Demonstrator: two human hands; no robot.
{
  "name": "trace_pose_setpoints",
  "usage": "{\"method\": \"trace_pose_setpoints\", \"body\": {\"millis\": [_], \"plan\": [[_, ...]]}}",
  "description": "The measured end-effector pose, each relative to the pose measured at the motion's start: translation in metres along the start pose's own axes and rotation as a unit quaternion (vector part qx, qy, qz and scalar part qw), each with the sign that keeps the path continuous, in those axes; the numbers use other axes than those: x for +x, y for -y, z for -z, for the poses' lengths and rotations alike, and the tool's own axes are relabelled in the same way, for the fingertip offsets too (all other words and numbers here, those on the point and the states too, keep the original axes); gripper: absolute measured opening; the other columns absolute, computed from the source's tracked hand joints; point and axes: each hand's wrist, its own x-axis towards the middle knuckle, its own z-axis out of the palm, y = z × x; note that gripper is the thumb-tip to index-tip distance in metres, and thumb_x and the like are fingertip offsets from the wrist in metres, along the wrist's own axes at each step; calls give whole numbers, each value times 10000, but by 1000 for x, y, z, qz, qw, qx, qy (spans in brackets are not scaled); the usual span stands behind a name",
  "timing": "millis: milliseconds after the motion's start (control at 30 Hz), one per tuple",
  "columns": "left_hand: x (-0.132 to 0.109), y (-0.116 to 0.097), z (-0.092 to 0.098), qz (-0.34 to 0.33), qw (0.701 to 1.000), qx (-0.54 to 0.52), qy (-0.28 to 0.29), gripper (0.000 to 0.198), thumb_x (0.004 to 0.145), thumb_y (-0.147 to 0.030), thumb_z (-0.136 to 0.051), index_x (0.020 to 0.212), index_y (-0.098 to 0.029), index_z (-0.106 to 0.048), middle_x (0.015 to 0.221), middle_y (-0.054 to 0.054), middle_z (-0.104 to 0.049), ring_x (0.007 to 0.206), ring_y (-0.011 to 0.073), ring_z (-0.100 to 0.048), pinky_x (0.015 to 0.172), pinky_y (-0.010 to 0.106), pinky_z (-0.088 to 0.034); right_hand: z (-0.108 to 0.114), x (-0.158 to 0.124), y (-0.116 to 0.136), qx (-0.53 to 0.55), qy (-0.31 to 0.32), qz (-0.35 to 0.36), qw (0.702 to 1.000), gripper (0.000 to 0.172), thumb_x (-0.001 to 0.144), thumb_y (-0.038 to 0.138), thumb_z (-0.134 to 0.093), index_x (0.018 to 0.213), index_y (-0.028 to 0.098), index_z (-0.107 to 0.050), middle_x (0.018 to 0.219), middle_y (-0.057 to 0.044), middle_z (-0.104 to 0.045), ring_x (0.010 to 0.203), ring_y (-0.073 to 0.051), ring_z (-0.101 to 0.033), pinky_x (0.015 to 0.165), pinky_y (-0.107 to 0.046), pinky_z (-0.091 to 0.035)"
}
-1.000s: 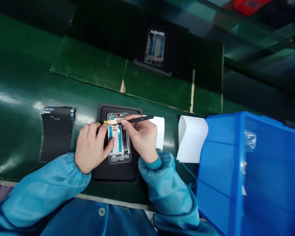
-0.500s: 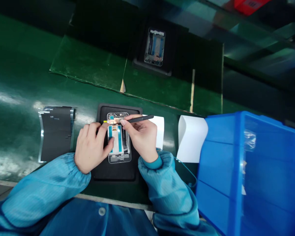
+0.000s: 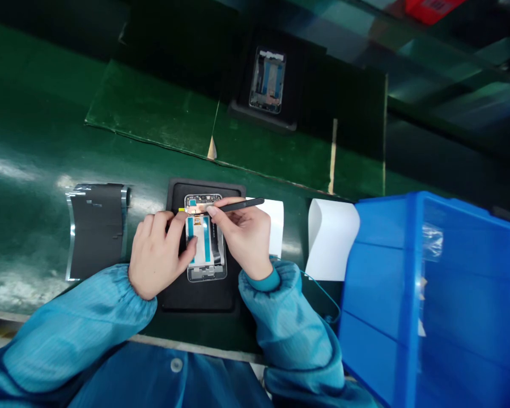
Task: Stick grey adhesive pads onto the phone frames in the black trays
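Observation:
An opened phone (image 3: 200, 249) lies face down in a black tray (image 3: 208, 299), showing its circuit board, a copper-coloured patch, blue strips and a black flex cable. My left hand (image 3: 159, 249) steadies the phone by its left side, index fingertip near a small yellow tab (image 3: 181, 210) and thumb over the blue strip; its other fingers are curled. Pinched in my right hand (image 3: 249, 235) is a pair of black tweezers (image 3: 242, 205). They slant down to the left, with their tips at the copper-coloured patch; whether they grip anything is too small to tell.
Left of the tray lies a dark film sheet (image 3: 97, 229). White paper (image 3: 331, 238) and a large blue bin (image 3: 378, 294) stand to the right. Farther back, a second opened phone (image 3: 267, 80) sits in another black tray. A thin blue cord (image 3: 325, 292) trails by my right sleeve.
The tweezers and my right hand have shifted very slightly left. My left hand and the phone look the same as before.

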Motion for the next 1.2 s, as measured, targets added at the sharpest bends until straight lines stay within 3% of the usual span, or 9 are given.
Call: {"method": "trace_pose_setpoints", "body": {"millis": [433, 667, 767, 900, 1033, 1200], "plan": [[0, -2, 1, 3, 1000, 7, 2, 427, 920, -397, -542, 1247, -131, -606, 1067, 151, -552, 894, 289, -496, 740, 406, -403, 1, 1, -3, -21, 3, 4, 1000, 129, 829, 324, -751, 865, 203, -725, 851, -24, -773, 736, -167, -732, 677, -292, -599], [0, -3, 5, -17, 999, 27, 30, 461, 930, -352, -557, 1383, -271, -577, 1149, 141, -553, 1024, 324, -490, 802, 441, -400, -1, 1, -5, -20, 5, 12, 1000, 134, 824, 327, -759, 863, 204, -722, 834, -15, -763, 715, -158, -721, 671, -278, -594], [0, -4, 8, -33, 997, 56, 42, 468, 948, -351, -537, 1410, -276, -554, 1226, 144, -571, 1091, 343, -489, 866, 482, -396, 3, 1, -5, -7, -4, 16, 1000, 151, 819, 336, -762, 877, 204, -718, 848, -19, -758, 734, -164, -720, 685, -290, -597], [1, -10, 12, -54, 994, 67, 61, 488, 962, -293, -509, 1449, -251, -505, 1281, 144, -586, 1139, 354, -502, 915, 509, -386, 27, -1, 10, 9, -106, 50, 993, 179, 799, 338, -792, 889, 209, -706, 797, -11, -744, 700, -169, -716, 681, -315, -610], [0, -5, 13, -63, 994, 73, 53, 479, 970, -295, -493, 1447, -250, -502, 1299, 152, -585, 1143, 366, -504, 920, 524, -379, 68, -19, 24, 14, -203, 101, 974, 189, 805, 332, -797, 930, 222, -709, 816, -12, -744, 687, -173, -715, 676, -331, -607], [0, 11, 16, -84, 992, 90, 28, 492, 955, -340, -522, 1443, -278, -501, 1300, 155, -566, 1159, 383, -502, 897, 491, -402, 112, -64, 2, 54, -215, 92, 971, 162, 792, 295, -809, 914, 222, -732, 928, -38, -764, 806, -196, -735, 755, -355, -602]]}}
